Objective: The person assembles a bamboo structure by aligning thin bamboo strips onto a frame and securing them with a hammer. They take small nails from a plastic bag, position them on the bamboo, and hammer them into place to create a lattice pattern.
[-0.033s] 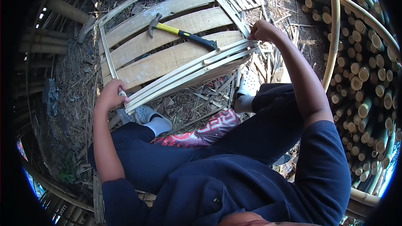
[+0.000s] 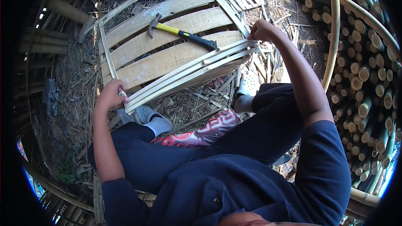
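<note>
Gripping both ends of bundled bamboo strips point(image 2: 188, 73), left hand point(image 2: 111, 94) and right hand point(image 2: 261, 30) clamped, aligning strips beside hammer point(image 2: 182, 33), likely needing nailing.

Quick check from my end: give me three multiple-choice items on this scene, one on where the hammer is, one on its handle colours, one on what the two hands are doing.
1. Where does the claw hammer with the yellow and black handle lie?
A. on the wide pale bamboo slats
B. on the ground by the feet
C. in the right hand

2. What colours is its handle?
A. red and white
B. yellow and black
C. all blue

3. What are the left hand and right hand doing?
A. resting on the knees
B. both on the hammer
C. each gripping one end of the bundle of thin pale bamboo strips

Answers: 1 A, it rests flat on the slats; 2 B, yellow shaft, black grip; 3 C, fingers close round both ends.
</note>
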`<control>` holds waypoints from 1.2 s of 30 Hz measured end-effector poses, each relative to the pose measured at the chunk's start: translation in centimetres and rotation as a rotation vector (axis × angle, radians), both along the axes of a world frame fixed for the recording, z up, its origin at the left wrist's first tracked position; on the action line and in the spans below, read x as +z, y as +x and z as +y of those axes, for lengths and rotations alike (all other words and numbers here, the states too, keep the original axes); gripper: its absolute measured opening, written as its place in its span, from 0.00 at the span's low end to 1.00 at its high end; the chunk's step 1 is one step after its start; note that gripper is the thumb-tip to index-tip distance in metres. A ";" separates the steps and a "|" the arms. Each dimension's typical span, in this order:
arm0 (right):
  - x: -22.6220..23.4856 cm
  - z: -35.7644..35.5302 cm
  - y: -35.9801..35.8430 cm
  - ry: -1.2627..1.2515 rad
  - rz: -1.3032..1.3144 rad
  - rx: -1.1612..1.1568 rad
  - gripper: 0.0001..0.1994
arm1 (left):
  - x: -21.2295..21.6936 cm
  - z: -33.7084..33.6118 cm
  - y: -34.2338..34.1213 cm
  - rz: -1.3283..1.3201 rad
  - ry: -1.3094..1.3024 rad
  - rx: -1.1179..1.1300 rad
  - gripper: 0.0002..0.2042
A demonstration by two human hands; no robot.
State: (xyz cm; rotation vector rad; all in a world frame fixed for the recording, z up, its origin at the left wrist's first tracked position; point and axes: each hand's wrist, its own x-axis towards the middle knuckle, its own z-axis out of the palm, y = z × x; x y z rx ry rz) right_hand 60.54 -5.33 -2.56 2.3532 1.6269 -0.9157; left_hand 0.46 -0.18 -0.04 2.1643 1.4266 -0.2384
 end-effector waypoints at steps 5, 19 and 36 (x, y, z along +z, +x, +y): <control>0.1 0.6 -0.4 -0.001 -0.026 0.010 0.16 | -0.4 0.2 0.1 0.040 -0.016 0.032 0.22; -0.2 -0.9 -2.0 0.259 -0.038 0.156 0.10 | -1.0 -0.3 0.8 0.118 0.019 0.096 0.23; 3.9 -2.4 -1.3 0.261 0.074 0.288 0.11 | 0.4 -2.4 3.0 -0.107 -0.083 -0.017 0.15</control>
